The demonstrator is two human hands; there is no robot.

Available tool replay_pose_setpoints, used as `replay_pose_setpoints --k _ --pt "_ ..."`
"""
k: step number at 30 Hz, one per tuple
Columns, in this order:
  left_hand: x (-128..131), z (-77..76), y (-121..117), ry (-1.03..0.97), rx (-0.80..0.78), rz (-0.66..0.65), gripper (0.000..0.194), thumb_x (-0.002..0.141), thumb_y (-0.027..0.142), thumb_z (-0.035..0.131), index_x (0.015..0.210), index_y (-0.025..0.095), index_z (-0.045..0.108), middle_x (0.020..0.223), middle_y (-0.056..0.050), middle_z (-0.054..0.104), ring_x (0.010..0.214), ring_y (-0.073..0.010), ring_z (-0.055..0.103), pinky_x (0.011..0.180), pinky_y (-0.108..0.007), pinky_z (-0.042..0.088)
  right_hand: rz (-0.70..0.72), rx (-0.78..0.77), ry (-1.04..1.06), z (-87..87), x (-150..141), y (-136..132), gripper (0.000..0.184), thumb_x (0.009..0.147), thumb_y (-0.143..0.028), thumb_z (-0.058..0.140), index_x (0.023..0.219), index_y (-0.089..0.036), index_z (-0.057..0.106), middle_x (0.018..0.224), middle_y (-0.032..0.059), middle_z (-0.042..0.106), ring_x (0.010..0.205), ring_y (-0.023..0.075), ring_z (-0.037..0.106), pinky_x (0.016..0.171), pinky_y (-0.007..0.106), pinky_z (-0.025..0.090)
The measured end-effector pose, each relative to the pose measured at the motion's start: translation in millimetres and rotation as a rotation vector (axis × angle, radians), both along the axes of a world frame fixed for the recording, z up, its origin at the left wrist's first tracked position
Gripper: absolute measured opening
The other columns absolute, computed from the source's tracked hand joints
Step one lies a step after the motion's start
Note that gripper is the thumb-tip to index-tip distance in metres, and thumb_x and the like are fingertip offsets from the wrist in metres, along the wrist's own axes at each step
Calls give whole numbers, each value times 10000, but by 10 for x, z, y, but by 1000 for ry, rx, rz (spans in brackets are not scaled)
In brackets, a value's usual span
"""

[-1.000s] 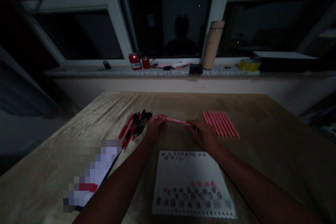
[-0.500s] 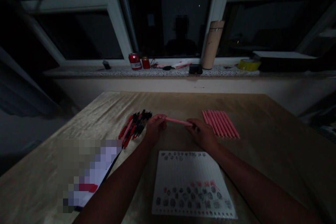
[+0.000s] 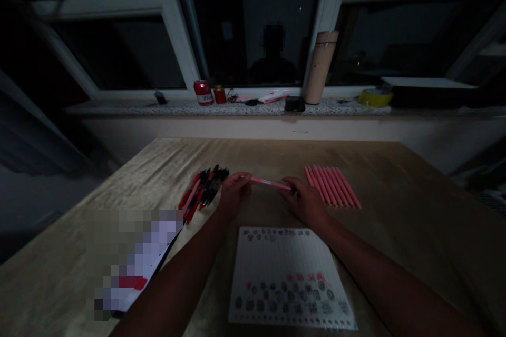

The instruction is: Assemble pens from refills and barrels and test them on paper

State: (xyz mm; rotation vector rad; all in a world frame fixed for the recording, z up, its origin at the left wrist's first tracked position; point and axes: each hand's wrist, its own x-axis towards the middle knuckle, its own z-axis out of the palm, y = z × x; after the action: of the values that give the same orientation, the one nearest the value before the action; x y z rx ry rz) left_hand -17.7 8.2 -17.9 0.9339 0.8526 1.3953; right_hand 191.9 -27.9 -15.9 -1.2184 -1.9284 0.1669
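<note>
The table (image 3: 411, 205) is viewed from the head, close above, forward and downward. The window (image 3: 249, 21) is framed across the top.

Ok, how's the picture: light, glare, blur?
Head view: dim overall, brighter on the left of the table than the right; head view: the middle window pane mirrors a person's dark outline; head view: blocky pixels cover a pale object at left; head view: the held pink pencil shows clearly, but its label is too small to read.

Pens (image 3: 202, 189) left of pencil row (image 3: 332, 187)
</note>
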Motion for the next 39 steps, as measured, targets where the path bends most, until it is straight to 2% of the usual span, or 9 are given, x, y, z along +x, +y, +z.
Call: replay_pose_setpoints --k 3,8,16,21,25,29,32,39 --pt "-3 -20 11 1 -5 13 201 631 270 707 751 128 633 544 38 530 446 -56 449 454 -200 327 54 54 20 -19 7 5 208 866 -299 533 1021 -194 623 912 67 691 758 165 642 662 262 488" --pt "-6 -20 8 38 10 28 206 645 290 703 744 126 630 546 37 530 443 -52 445 454 -197 333 92 53 25 -23 21 8 206 883 -283 513 1040 -209 623 945 64 685 835 171 637 733 281 489" --pt "12 24 -22 52 -5 40 233 640 320 716 684 130 589 532 36 525 418 -47 432 415 -185 299 96 44 -15 -3 12 0 231 899 -303 478 1038 -204 634 938 75 689 815 177 642 714 285 489" --pt "9 -7 -9 -17 17 -29 235 657 296 709 796 126 629 506 44 513 441 -65 456 472 -211 356 61 -24 -57 0 6 -9 237 911 -321 451 970 -197 645 839 58 706 729 180 657 653 275 490" --pt "16 18 -16 -88 -11 -36 280 674 330 706 845 118 641 530 38 516 464 -63 460 483 -208 363 85 22 -17 3 9 -9 240 911 -325 454 998 -197 637 919 67 703 804 186 656 708 285 497" --pt "37 53 -29 -66 -34 26 299 670 403 709 715 120 622 542 35 508 454 -49 435 462 -197 353 82 60 12 -7 15 -3 244 913 -329 450 1008 -211 641 932 65 703 832 183 653 736 291 500" --pt "33 48 -30 16 -28 29 283 670 380 713 648 118 610 500 35 500 453 -49 438 455 -184 338 69 65 19 -22 22 6 242 910 -326 452 1004 -209 642 924 64 704 812 182 656 727 291 502" --pt "-4 10 -17 -70 -31 -42 277 659 315 729 847 121 665 559 21 557 502 -65 503 497 -190 375 35 39 -6 -10 14 3 244 917 -326 435 979 -199 633 887 63 703 771 182 658 683 276 493"
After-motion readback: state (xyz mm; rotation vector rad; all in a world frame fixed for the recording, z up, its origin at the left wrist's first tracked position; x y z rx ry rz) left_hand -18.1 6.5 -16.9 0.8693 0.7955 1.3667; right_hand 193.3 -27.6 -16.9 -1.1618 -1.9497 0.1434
